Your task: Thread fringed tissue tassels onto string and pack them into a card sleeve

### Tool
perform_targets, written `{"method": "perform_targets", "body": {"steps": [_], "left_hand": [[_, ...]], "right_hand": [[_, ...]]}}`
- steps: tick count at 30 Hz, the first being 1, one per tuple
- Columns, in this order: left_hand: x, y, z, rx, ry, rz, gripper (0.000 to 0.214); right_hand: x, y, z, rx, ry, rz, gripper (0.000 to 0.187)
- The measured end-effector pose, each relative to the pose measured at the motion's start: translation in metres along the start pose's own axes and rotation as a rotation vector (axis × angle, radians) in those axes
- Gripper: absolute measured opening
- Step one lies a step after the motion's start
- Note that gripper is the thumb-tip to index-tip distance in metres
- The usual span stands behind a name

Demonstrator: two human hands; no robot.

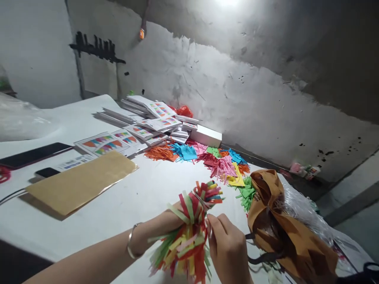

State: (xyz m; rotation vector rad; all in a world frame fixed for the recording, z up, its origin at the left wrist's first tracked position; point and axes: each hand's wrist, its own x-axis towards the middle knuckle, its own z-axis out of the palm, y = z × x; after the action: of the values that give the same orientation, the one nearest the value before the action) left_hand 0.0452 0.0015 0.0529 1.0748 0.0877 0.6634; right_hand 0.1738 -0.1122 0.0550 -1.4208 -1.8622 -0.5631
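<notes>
A bundle of colourful fringed paper strips (pixel 189 228) is held upright over the white table (pixel 142 197). My left hand (pixel 173 219) is mostly hidden behind the bundle, wrapped round its middle; a metal bangle sits on that wrist. My right hand (pixel 226 244) is at the bundle's right side, fingers pinched against the strips near a thin band round them. Loose cut fringes in orange, blue, pink, green and yellow (pixel 219 163) lie in piles further back on the table.
A brown paper sheet (pixel 83 181), a phone (pixel 32 155) and printed colour cards (pixel 106 144) lie at left. Stacked cards and a white box (pixel 205 136) stand by the wall. An orange-brown cloth bag (pixel 284 228) with clear plastic lies at right.
</notes>
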Motion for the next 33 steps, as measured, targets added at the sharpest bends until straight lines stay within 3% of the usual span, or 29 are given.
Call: {"method": "perform_targets", "body": {"steps": [4, 7, 10, 14, 19, 22, 28, 30, 33], "left_hand": [[0.002, -0.027, 0.008, -0.109, -0.017, 0.129, 0.052], [-0.012, -0.025, 0.017, -0.041, -0.089, 0.188, 0.076], [-0.023, -0.010, 0.021, 0.082, -0.129, 0.134, 0.076], [-0.029, 0.001, 0.019, 0.197, -0.053, 0.063, 0.071], [-0.031, -0.012, 0.013, 0.113, 0.039, -0.044, 0.067], [-0.033, -0.017, 0.012, 0.025, 0.075, -0.053, 0.069], [-0.038, -0.008, 0.011, 0.043, 0.012, -0.093, 0.064], [-0.038, -0.005, 0.010, 0.039, -0.017, -0.085, 0.067], [-0.042, -0.001, 0.006, 0.020, -0.045, -0.083, 0.073]], "right_hand": [[0.008, 0.004, 0.007, 0.244, 0.128, 0.239, 0.018], [0.006, 0.008, 0.018, 0.326, 0.180, 0.424, 0.021], [-0.002, 0.005, 0.028, 0.305, 0.233, 0.448, 0.017], [-0.008, -0.002, 0.034, 0.247, 0.258, 0.344, 0.006], [-0.010, 0.002, 0.032, 0.252, 0.143, 0.131, 0.030], [-0.012, 0.007, 0.031, 0.303, 0.056, 0.096, 0.041], [-0.015, 0.002, 0.029, 0.457, 0.001, 0.188, 0.023], [-0.014, -0.002, 0.027, 0.526, -0.075, 0.264, 0.019], [-0.013, -0.005, 0.023, 0.406, -0.230, 0.295, 0.019]]}}
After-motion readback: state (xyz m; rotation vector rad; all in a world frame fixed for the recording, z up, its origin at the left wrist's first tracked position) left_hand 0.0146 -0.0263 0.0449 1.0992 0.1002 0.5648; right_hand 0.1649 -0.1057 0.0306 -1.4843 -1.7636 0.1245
